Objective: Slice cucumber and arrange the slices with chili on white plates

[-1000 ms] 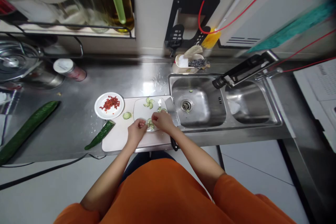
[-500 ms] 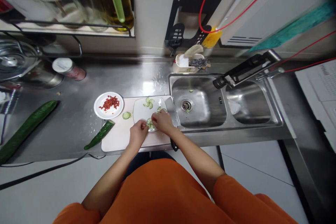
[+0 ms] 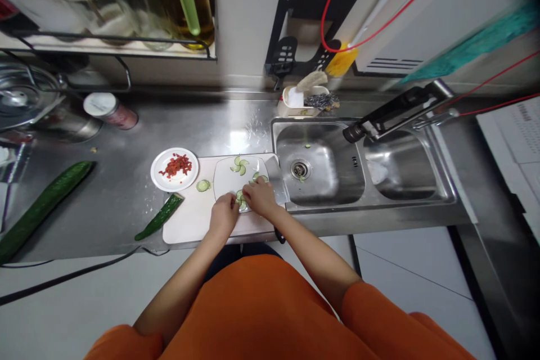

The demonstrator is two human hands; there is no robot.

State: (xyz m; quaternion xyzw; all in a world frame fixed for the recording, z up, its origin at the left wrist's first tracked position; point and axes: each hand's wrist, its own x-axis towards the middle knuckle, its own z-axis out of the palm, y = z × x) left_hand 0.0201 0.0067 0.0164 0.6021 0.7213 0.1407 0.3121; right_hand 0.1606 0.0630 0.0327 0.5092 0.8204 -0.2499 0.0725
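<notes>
Left hand (image 3: 223, 215) and right hand (image 3: 261, 198) curled, fingertips meeting on cucumber slices (image 3: 241, 200) at six o'clock of square white plate (image 3: 228, 181) on cutting board (image 3: 188, 222); actual grip too small to tell.

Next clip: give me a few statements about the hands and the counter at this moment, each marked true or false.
1. The left hand and the right hand meet at the cucumber slices on the near edge of the square plate. True.
2. The round plate holds cucumber slices. False: it holds chopped red bits.
3. One loose slice lies on the cutting board between the two plates. True.
4. The whole cucumber lies on the cutting board. False: it lies on the counter, far left.
</notes>
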